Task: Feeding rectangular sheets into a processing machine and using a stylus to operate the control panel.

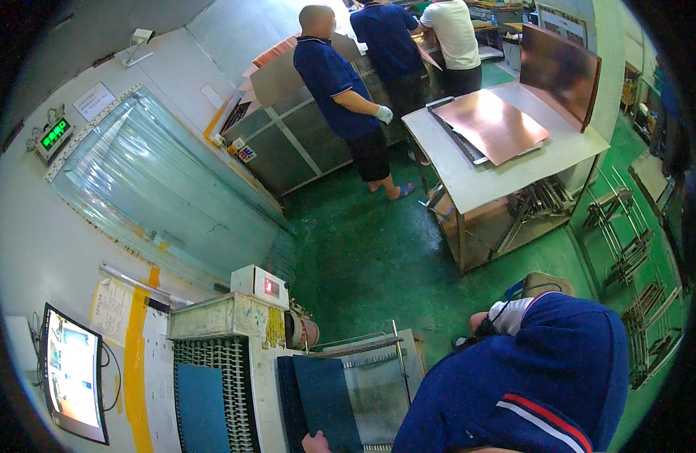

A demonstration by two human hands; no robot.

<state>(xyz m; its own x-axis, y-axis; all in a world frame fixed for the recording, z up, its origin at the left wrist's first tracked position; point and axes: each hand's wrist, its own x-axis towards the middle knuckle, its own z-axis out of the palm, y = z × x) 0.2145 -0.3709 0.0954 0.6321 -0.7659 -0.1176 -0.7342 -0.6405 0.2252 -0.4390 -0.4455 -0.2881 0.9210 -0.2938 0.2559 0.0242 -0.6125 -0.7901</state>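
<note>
At the lower edge, a hand (315, 442), which I take to be my left hand, is closed on the edge of a dark blue panel (325, 396). Only the thumb and part of the fingers show. The panel lies tilted over a toothed metal rack (397, 370), with darker blue panels to its left. A navy shirt (514, 370) with a red and white stripe fills the lower right. By its white trim there is a bit of skin and something dark; I cannot make out my right hand there.
Left of the rack, another blue panel (201, 408) lies on white toothed rollers. A control box (259, 286) and a wall screen (75, 374) stand near. Copper-coloured sheets (493, 124) rest on a white table (469, 181). Three people stand at the back; metal racks (623, 234) line the right.
</note>
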